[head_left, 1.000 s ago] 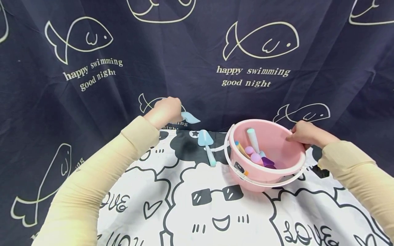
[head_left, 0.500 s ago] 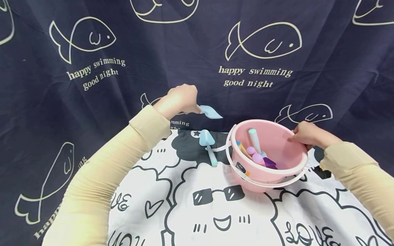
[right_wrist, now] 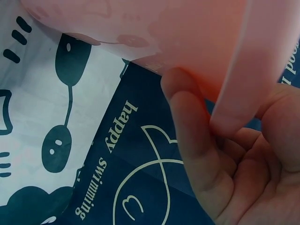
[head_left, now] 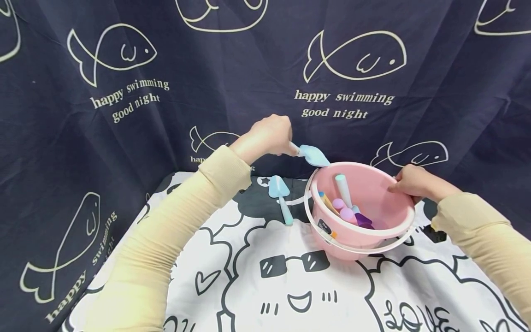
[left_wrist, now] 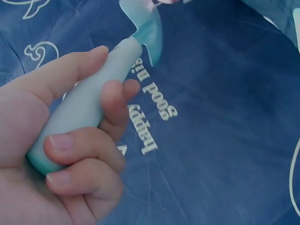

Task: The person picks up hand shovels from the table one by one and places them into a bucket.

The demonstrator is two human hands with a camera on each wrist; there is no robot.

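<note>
My left hand (head_left: 274,134) grips a toy trowel by its pale handle (left_wrist: 86,103), fingers curled round it. The trowel's light blue blade (head_left: 314,156) points right, its tip at the left back rim of a pink bucket (head_left: 375,196). My right hand (head_left: 412,181) holds the bucket's right rim, with the thumb on one side of the wall and fingers on the other. The bucket leans toward me. Inside lie a tool with a white, mint-tipped handle (head_left: 342,188), pink round-ended pieces (head_left: 347,214) and a purple piece (head_left: 363,220).
A second light blue toy trowel (head_left: 280,189) lies on the white patterned cloth (head_left: 274,246), left of the bucket. The bucket's white carrying handle (head_left: 365,251) hangs over its front. A dark blue curtain (head_left: 257,83) with fish drawings stands behind the table.
My left hand has carried the trowel rightward, from the left of the lying trowel to the bucket's rim. My right hand and the bucket have stayed in place.
</note>
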